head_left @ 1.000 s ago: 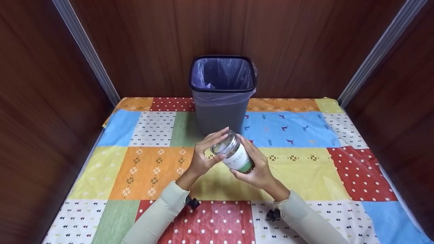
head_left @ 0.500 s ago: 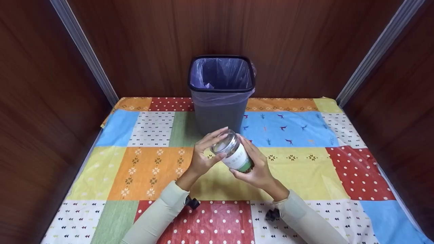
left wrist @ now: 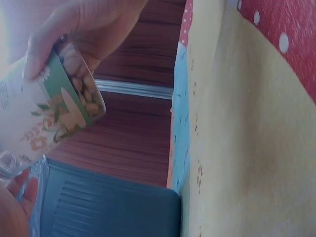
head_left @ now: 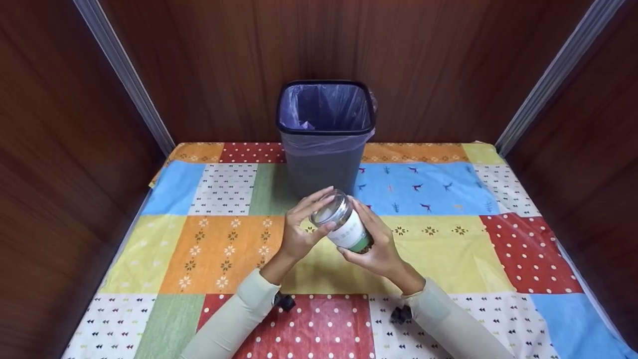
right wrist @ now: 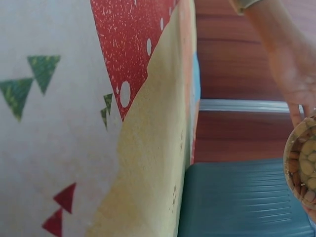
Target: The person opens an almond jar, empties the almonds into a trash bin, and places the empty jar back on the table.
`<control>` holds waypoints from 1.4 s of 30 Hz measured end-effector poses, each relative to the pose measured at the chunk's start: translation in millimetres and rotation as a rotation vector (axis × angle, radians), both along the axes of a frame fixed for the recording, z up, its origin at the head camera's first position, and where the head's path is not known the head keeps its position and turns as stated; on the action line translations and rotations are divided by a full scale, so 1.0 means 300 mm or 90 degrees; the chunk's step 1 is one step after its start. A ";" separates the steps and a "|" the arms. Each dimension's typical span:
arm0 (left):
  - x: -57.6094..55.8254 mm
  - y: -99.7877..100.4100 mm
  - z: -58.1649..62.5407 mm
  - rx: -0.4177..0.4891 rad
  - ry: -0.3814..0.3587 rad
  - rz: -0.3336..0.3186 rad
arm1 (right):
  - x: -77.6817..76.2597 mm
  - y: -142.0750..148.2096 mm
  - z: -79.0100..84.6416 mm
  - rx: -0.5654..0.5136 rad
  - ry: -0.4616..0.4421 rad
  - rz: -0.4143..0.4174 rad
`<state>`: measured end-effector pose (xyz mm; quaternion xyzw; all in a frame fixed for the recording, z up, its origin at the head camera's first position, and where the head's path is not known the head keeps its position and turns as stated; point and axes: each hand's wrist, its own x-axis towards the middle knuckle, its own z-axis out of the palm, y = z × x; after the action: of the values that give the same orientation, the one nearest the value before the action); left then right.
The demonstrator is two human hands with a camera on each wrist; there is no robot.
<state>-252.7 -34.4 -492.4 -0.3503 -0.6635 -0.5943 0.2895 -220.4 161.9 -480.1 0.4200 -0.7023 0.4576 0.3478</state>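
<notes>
A clear jar (head_left: 350, 232) with a white and green label is held tilted over the middle of the table, its clear lid end up and to the left. My right hand (head_left: 380, 245) grips the jar's body near the base. Fingers and thumb of my left hand (head_left: 298, 230) are curled round the lid end. In the left wrist view, brown nut-like pieces show through the lower part of the jar (left wrist: 59, 106), and the label carries a flower print. The right wrist view shows the round base of the jar (right wrist: 305, 163), with the same pieces inside.
A grey waste bin (head_left: 323, 167) lined with a translucent bag stands just beyond the hands. A patchwork-print cloth (head_left: 219, 254) covers the table. Brown wood-grain panels (head_left: 423, 65) enclose the back and both sides, with metal strips at the corners.
The hands and jar stay almost in place. My left wrist has shifted very slightly, and the grip on the jar looks the same.
</notes>
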 end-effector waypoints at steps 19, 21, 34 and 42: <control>0.050 0.028 0.027 0.001 -0.033 0.083 | -0.012 0.003 -0.016 -0.005 0.016 0.003; 0.045 0.026 0.023 -0.002 -0.034 0.092 | -0.017 0.003 -0.015 -0.002 0.021 0.000; 0.056 0.019 0.028 -0.010 -0.049 0.109 | -0.018 -0.003 -0.017 -0.001 0.002 0.002; 0.117 0.025 0.105 0.012 -0.061 0.086 | -0.005 -0.013 -0.003 -0.014 -0.011 0.019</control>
<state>-217.7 -26.9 -461.0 -0.2735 -0.6931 -0.5956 0.3000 -221.9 158.1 -480.9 0.4229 -0.6939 0.4740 0.3391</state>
